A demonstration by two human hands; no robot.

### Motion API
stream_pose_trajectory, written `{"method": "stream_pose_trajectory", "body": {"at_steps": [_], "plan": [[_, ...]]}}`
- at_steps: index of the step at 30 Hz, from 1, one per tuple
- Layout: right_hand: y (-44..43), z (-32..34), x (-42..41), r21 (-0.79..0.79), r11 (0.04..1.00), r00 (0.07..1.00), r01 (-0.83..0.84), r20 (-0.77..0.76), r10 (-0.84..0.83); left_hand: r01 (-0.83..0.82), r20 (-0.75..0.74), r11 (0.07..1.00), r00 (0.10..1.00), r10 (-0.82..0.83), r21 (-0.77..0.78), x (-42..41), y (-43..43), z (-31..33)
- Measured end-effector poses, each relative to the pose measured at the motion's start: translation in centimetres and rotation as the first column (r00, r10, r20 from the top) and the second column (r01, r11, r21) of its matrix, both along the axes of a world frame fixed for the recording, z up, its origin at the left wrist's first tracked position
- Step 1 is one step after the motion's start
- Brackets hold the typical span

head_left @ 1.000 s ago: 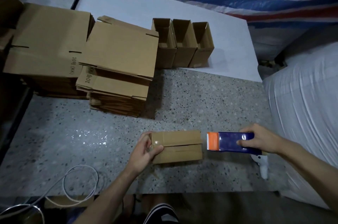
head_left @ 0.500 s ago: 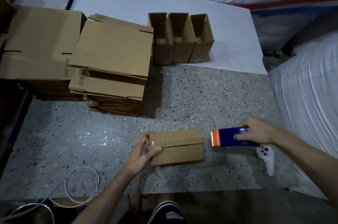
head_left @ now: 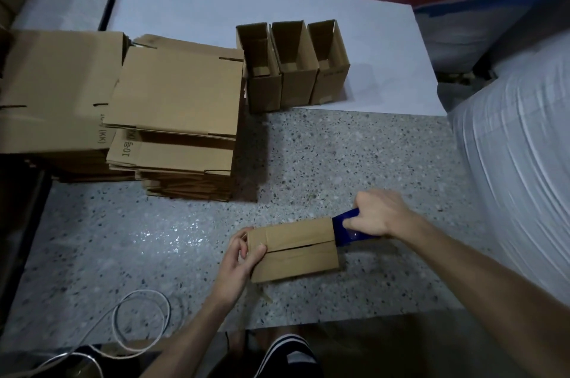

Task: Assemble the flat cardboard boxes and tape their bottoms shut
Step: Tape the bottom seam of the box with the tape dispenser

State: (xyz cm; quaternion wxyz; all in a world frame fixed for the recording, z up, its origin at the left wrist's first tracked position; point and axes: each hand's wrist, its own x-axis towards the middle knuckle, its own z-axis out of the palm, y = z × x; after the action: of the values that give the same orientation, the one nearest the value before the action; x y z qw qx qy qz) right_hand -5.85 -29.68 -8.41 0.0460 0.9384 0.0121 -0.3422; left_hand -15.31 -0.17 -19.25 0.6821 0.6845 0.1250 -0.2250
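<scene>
The right hand (head_left: 377,214), gripping the dispenser (head_left: 345,225), is coming back in from 3 o'clock to touch the box (head_left: 293,249) lying at 6 o'clock; the left hand (head_left: 242,257) is gripping its 9 o'clock end. Seam taping is probably starting.

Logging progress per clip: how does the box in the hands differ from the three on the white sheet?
The held box shows its closed flaps upward; the three boxes stand with open tops. The left hand grips the held box and the right hand holds the tape dispenser at its edge; the three boxes are untouched. The held box sits on the speckled surface, the three boxes on the white sheet. All are brown cardboard.
</scene>
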Motion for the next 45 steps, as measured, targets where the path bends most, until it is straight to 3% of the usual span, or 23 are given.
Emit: {"method": "stream_pose_trajectory", "body": {"at_steps": [5, 8, 14, 17, 19, 21, 24, 26, 29, 32, 34, 36, 38, 40, 42, 45], "plan": [[-1.4, 0.6, 0.0, -0.038, 0.998, 0.998, 0.046, -0.036, -0.047, -0.023, -0.005, 0.999, 1.000, 0.023, 0.039, 0.6, -0.5, 0.8], [-0.1, 0.0, -0.2, 0.024, 0.993, 0.990, 0.117, -0.079, -0.114, -0.008, 0.049, 0.995, 0.999, 0.003, 0.096, 0.4, -0.5, 1.1], [1.1, 0.5, 0.0, -0.070, 0.997, 0.999, -0.015, -0.039, 0.013, 0.010, 0.123, 0.988, 0.992, -0.029, 0.153, 0.3, -0.2, 0.6], [1.5, -3.2, -3.7, -0.104, 0.993, 0.971, -0.049, -0.237, 0.023, 0.007, 0.105, 0.991, 0.994, -0.021, 0.131, 0.0, -0.2, 0.1], [-0.4, -5.2, -5.6, -0.093, 0.988, 0.980, 0.121, -0.147, -0.134, -0.018, 0.094, 0.996, 0.996, 0.010, 0.087, 0.1, -0.2, 0.0], [-3.0, -5.9, -6.6, -0.072, 0.958, 0.956, 0.278, 0.114, -0.269, -0.040, 0.068, 0.997, 0.997, 0.036, 0.059, 0.2, -0.4, -0.3], [-4.8, -7.2, -8.5, -0.027, 0.926, 0.885, 0.378, 0.304, -0.352, -0.038, 0.030, 0.999, 0.999, 0.038, 0.021, 0.0, -0.4, -0.3], [-4.4, -8.7, -9.5, 0.077, 0.878, 0.833, 0.473, 0.285, -0.474, -0.043, 0.016, 0.999, 0.999, 0.043, 0.014, 0.0, -0.3, -0.3], [-3.2, -10.4, -10.1, 0.171, 0.745, 0.735, 0.644, 0.128, -0.665, -0.056, -0.019, 0.998, 0.998, 0.056, 0.003, 0.2, -0.4, -0.1], [-1.4, -11.7, -10.1, 0.251, 0.720, 0.731, 0.647, 0.063, -0.679, -0.095, -0.074, 0.995, 0.993, 0.093, -0.025, 0.5, -0.6, -0.4], [-0.3, -11.5, -9.1, 0.248, 0.593, 0.588, 0.766, 0.101, -0.802, -0.119, -0.116, 0.991, 0.987, 0.112, -0.058, 0.5, -0.7, -0.5], [1.0, -10.6, -7.7, 0.423, 0.338, 0.341, 0.841, 0.073, -0.937, -0.144, -0.135, 0.988, 0.982, 0.136, -0.055, 0.3, -0.7, -0.6], [2.3, -9.8, -6.5, 0.577, 0.093, 0.183, 0.812, -0.099, -0.978, -0.157, -0.126, 0.987, 0.981, 0.151, -0.044, 0.0, -0.7, -0.6], [3.7, -9.4, -6.1, 0.542, -0.141, 0.052, 0.829, -0.326, -0.944, -0.168, -0.136, 0.985, 0.977, 0.163, -0.031, -0.3, -0.8, -0.6], [5.0, -9.6, -6.0, 0.426, -0.280, -0.016, 0.860, -0.526, -0.850, -0.162, -0.160, 0.986, 0.975, 0.155, -0.032, -0.3, -0.8, -0.5], [6.3, -8.2, -6.4, 0.415, -0.392, -0.035, 0.821, -0.650, -0.760, -0.173, -0.207, 0.983, 0.966, 0.156, -0.066, -0.1, -1.0, -0.6]]}}
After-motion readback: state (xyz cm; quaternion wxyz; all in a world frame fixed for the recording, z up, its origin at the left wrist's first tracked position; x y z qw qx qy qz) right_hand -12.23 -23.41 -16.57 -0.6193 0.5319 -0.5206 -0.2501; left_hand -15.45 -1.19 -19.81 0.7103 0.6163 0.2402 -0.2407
